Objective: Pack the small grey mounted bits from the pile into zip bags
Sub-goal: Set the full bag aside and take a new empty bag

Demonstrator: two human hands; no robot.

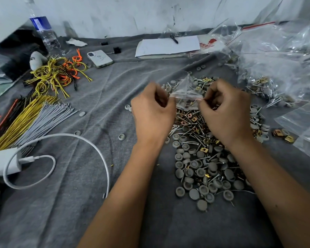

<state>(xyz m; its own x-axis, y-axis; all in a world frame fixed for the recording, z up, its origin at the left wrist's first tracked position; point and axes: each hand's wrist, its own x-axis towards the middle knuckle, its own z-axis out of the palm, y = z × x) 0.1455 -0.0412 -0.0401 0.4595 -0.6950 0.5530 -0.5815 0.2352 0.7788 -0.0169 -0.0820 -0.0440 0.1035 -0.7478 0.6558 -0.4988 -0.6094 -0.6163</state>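
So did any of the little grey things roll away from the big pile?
Yes. A few grey caps lie alone on the grey cloth, left of the pile, and two gold clips sit right of it.

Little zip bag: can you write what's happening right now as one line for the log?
step: holding zip bag | left hand: pinching bag edge | right hand: pinching other edge | bag: above pile | contents: unclear

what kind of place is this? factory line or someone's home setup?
Likely an informal piecework spot, not a line: a grey cloth serves as the worktop, with a loose pile of caps, screws and clips, filled bags heaped at right, plus a phone and a water bottle.
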